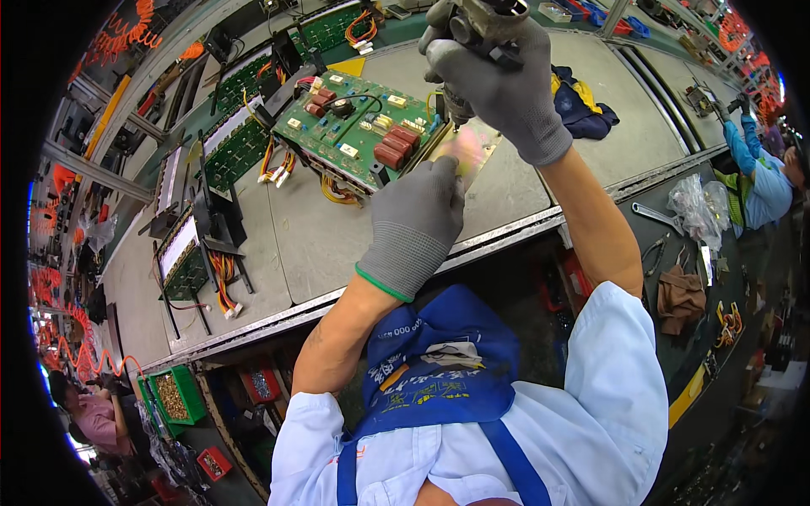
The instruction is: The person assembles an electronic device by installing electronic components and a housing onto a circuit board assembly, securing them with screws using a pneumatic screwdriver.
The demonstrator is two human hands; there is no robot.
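Observation:
My right hand (515, 93), in a grey glove, is wrapped round a dark power screwdriver (485, 25). Its nose points down at the near right edge of a green circuit board (337, 126). Dark red block components, white parts and a black coil stand on the board. A bare metal plate (483, 173) shows beside it. My left hand (418, 215), also gloved in grey with a green cuff, is closed at that edge, just below the tool's tip. A blurred pink and yellowish patch (472, 148) lies by its fingertips; what the fingers hold cannot be made out.
More green boards (232, 148) with black brackets and cable bundles stand to the left on the grey worktable (312, 244). A navy and yellow cloth (582, 105) lies to the right. A lower surface carries a wrench (658, 217) and plastic bags (700, 207). Another person (764, 181) works far right.

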